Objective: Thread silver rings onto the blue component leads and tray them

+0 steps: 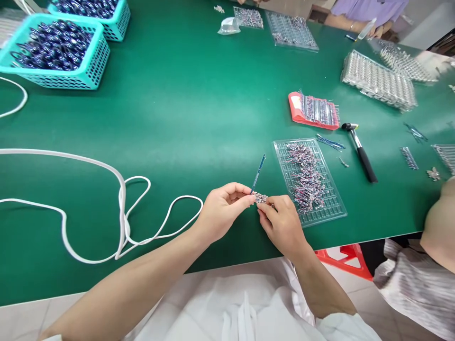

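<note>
A narrow blue strip (259, 171) stands up at a slant from the fingertips of my left hand (227, 206), which is closed on its lower end. Right beside it, a cluster of small silvery parts (262, 198) lies between my two hands. My right hand (280, 220) has its thumb and fingers pressed together at the edge of that cluster; what it pinches, if anything, is too small to name. To the right of my right hand, a clear ribbed tray (332, 201) holds a heap of thin-legged components (307, 184).
Beyond the tray lie a red pack of components (314, 111), blue strips (330, 143) and a hammer (360, 151). White cable (121, 199) loops across the left. Turquoise baskets (95, 57) stand at the far left. Clear trays (380, 80) are at the right, near other people.
</note>
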Demonstrator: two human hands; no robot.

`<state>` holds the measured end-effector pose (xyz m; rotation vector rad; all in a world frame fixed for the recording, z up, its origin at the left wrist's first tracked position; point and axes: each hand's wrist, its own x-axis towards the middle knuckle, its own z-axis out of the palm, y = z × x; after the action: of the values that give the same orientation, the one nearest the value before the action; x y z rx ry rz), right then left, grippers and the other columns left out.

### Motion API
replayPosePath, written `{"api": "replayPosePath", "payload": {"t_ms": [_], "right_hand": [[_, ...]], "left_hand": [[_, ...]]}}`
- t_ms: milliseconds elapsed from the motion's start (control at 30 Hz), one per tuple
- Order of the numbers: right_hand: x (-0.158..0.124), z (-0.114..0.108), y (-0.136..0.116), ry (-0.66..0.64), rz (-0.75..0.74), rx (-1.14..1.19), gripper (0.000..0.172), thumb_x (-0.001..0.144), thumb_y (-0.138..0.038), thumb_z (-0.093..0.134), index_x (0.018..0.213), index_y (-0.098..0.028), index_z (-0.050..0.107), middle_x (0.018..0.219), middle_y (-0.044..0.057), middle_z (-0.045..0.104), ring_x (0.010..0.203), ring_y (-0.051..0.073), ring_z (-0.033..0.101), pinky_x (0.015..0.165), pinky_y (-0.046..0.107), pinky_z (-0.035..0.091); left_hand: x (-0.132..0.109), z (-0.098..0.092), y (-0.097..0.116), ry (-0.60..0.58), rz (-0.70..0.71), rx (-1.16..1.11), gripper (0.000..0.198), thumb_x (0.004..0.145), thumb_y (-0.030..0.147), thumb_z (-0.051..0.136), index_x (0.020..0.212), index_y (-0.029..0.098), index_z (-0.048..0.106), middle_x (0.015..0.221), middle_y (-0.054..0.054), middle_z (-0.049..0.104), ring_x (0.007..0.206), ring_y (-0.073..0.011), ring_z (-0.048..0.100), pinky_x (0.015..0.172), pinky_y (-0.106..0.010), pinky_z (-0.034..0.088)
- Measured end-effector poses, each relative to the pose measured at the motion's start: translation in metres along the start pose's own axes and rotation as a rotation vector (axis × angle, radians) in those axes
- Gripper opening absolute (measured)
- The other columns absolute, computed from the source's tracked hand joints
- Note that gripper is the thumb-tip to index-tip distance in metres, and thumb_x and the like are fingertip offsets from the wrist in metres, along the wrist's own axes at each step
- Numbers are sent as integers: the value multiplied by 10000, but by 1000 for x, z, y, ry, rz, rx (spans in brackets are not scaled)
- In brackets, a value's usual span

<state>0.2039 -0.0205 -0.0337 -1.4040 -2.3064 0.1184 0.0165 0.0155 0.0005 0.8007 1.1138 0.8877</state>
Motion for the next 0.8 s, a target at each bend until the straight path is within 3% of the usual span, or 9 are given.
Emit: {"api": "replayPosePath", "payload": {"t_ms": [367, 533, 800], "right_hand": [[-4, 1, 1, -72, -9, 43, 137, 947, -133, 557, 981, -181, 681, 923, 84, 630, 852, 225, 524, 736, 374, 485], [0, 6, 2, -19, -28, 18, 134, 924, -104, 551, 898, -173, 663, 881, 86, 633, 823, 226, 525, 728, 380, 478], [-8, -16, -3, 165, 219, 404, 110, 913, -147, 595, 919, -250, 633, 880, 18, 603, 841, 179, 591, 730, 342, 490]], "left_hand": [[0, -1, -3, -32, 21, -9, 202, 736, 303, 815, 818, 163, 695, 833, -25, 750, 820, -184, 709, 842, -326, 568], [0, -2, -2, -52, 25, 2, 171, 773, 293, 783, 808, 165, 676, 829, -21, 744, 815, -170, 700, 844, -315, 562], [-6, -1, -4, -217, 65, 72, 131, 844, 299, 711, 841, 178, 663, 1065, -90, 784, 1046, -237, 713, 994, -386, 517]]}}
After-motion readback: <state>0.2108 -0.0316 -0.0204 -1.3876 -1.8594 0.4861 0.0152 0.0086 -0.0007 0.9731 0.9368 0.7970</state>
